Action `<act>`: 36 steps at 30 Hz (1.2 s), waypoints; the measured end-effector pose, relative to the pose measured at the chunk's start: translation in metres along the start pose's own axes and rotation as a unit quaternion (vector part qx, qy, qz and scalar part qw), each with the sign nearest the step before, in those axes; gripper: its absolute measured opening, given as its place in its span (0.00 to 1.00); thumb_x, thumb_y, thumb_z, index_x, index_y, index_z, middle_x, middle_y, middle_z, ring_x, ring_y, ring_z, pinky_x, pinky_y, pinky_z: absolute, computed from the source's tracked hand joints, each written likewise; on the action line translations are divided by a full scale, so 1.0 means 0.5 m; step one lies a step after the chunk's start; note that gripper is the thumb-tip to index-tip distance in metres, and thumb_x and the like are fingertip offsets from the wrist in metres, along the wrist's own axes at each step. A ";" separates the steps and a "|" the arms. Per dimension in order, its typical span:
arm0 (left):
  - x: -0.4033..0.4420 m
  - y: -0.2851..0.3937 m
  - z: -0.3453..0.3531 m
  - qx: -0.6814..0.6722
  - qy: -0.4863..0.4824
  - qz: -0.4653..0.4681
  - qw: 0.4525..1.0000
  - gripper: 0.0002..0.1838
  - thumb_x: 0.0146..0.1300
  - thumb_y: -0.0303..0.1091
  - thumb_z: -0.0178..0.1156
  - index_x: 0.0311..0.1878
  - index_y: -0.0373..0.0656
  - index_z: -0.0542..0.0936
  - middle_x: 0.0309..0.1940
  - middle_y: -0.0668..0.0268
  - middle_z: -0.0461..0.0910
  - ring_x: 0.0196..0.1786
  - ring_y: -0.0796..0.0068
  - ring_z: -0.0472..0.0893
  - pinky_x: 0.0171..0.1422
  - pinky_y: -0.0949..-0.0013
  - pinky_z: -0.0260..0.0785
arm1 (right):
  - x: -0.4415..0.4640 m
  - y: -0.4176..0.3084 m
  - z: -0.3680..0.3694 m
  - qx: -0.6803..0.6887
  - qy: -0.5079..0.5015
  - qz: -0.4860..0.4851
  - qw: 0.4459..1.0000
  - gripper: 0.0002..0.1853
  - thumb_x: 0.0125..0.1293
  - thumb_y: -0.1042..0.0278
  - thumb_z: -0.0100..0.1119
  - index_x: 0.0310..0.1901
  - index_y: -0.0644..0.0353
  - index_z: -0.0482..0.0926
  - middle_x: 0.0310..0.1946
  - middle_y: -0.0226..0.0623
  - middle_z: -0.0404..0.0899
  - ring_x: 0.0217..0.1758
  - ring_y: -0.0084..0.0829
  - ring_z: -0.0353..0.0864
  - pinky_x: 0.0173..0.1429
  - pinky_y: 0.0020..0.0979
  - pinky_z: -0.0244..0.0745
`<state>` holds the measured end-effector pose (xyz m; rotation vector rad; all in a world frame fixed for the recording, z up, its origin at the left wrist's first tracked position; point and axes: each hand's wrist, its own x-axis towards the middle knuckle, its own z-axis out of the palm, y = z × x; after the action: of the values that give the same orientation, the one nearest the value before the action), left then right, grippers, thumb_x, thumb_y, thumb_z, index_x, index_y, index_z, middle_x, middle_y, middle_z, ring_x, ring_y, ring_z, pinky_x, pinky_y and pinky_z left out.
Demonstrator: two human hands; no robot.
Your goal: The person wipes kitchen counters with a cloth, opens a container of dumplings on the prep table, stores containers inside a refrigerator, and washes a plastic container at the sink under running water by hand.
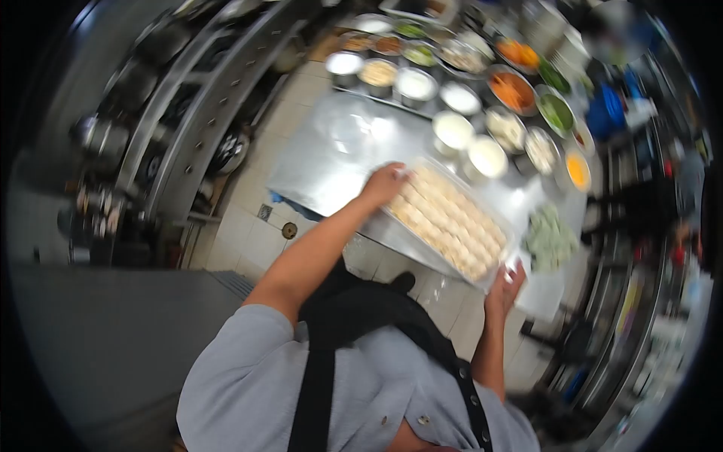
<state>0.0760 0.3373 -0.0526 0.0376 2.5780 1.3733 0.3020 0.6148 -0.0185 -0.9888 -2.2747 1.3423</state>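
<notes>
A shallow, see-through tray (437, 255) sits at the near edge of a metal table, tilted in my view. Rows of pale, rounded, dough-like pieces (449, 218) fill it; blur hides their exact kind. My left hand (384, 185) grips the tray's left end, fingers over the rim. At the opposite end, my right hand (505, 288) holds the near right corner, its fingers partly blurred. A crumpled grey-green cloth (550, 238) lies just beyond my right hand.
Several bowls and tubs of ingredients crowd the far side of the metal table (324, 143), among them white-filled tubs (487, 157) and a bowl of orange strips (513, 90). A stove counter (199, 113) runs along the left. Dark-clothed legs (633, 207) show at right.
</notes>
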 end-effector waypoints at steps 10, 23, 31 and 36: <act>-0.227 -0.308 -0.458 -0.102 0.326 0.004 0.940 0.12 0.65 0.37 0.60 0.39 0.37 0.83 0.29 0.62 0.84 0.33 0.72 0.82 0.40 0.72 0.73 | -0.138 -0.309 0.236 0.020 -0.170 -0.331 0.928 0.10 0.67 0.73 0.54 0.48 0.67 0.75 0.43 0.40 0.75 0.41 0.30 0.73 0.48 0.29 0.70; -0.601 -1.026 -1.160 0.264 -0.113 -0.661 0.693 0.26 0.60 0.47 0.59 0.59 0.45 0.79 0.65 0.52 0.71 0.69 0.45 0.67 0.70 0.25 0.44 | -0.465 -0.550 0.929 -0.161 -0.427 -0.511 0.728 0.10 0.58 0.72 0.66 0.40 0.63 0.79 0.35 0.46 0.80 0.38 0.46 0.80 0.45 0.40 0.74; -0.618 -1.148 -1.252 0.212 -0.207 -0.716 0.632 0.26 0.66 0.45 0.52 0.65 0.46 0.74 0.68 0.52 0.69 0.69 0.47 0.68 0.64 0.34 0.57 | -0.618 -0.698 1.180 -0.111 -0.516 -0.487 0.696 0.12 0.57 0.74 0.67 0.42 0.64 0.78 0.34 0.45 0.80 0.36 0.41 0.82 0.44 0.38 0.76; -0.681 -1.226 -1.251 0.133 -0.152 -0.723 0.661 0.23 0.63 0.42 0.60 0.62 0.50 0.78 0.65 0.63 0.73 0.64 0.52 0.74 0.58 0.35 0.63 | -0.749 -0.806 1.388 -0.073 -0.606 -0.528 0.590 0.11 0.59 0.72 0.66 0.41 0.68 0.79 0.34 0.47 0.82 0.36 0.39 0.83 0.43 0.36 0.77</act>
<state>0.3292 -0.5611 -0.1579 -1.2821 1.5062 0.2635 0.0035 -0.2188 0.0018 1.7229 -2.7616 1.2123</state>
